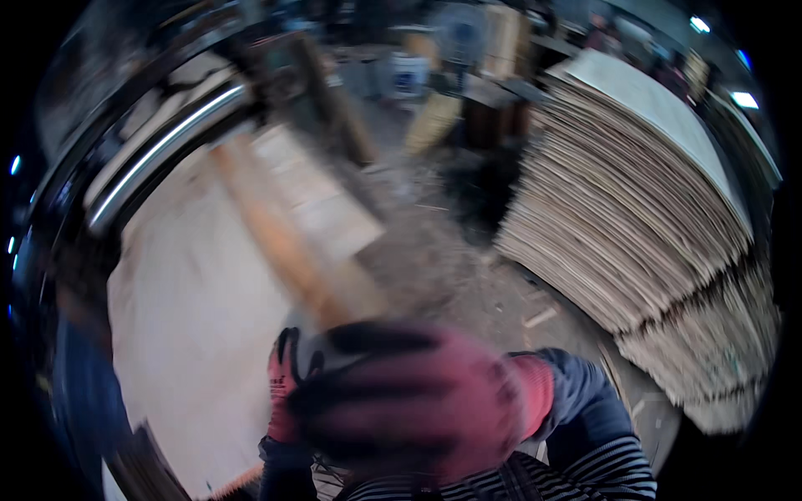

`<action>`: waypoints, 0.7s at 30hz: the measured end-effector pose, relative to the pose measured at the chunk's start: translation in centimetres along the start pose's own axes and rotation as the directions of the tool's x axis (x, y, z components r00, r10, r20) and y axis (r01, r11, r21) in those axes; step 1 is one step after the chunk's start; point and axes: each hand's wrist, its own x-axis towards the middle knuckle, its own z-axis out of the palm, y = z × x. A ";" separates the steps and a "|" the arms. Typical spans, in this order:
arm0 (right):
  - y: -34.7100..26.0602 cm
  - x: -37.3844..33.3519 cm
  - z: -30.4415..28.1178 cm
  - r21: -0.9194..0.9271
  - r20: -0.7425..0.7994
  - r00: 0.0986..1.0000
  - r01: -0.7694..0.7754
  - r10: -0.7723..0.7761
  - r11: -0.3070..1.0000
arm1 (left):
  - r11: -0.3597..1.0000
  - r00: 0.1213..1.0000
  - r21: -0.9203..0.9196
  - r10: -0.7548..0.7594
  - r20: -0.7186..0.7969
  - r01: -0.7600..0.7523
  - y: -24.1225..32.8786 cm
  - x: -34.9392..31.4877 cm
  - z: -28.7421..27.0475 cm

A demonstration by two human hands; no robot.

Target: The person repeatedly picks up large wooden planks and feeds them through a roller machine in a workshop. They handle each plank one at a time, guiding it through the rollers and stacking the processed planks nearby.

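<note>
Both hands wear pink gloves with black coating. My right hand [434, 397] is large and smeared by motion near the lower middle, its back showing and its fingers pointing left. Behind it, partly covered, is my left hand [284, 388], with fingers up and the thumb apart, over the right edge of a pale wood sheet [192, 292]. Just beyond the hands a blurred brown wooden strip [280, 242] runs away to the upper left. Whether either hand touches the strip is hidden.
A tall stack of thin veneer sheets [626, 200] stands at the right. A shiny metal roller [167, 154] lies past the pale sheet at the left. Wood scraps [541, 317] litter the floor. Farther back are a white bucket [409, 75] and a fan [459, 37].
</note>
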 end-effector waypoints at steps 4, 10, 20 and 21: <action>-0.9 2.4 -8.1 0.096 -0.170 0.973 0.176 -0.158 0.980 | 0.998 0.990 0.059 0.021 0.142 -0.030 3.4 7.1 6.9; 8.2 -2.1 -12.4 -0.021 -0.431 0.886 0.178 -0.169 0.984 | 0.993 0.990 0.119 -0.012 0.138 -0.004 0.0 15.1 16.0; 25.8 5.2 -12.9 -0.008 -0.673 0.672 0.414 -0.311 0.910 | 0.881 0.935 0.333 -0.274 -0.223 0.337 -11.6 27.1 26.3; 27.4 5.7 -13.2 -0.027 -0.536 0.768 0.400 -0.351 0.916 | 0.900 0.915 0.243 -0.291 -0.279 0.361 -13.5 27.3 27.6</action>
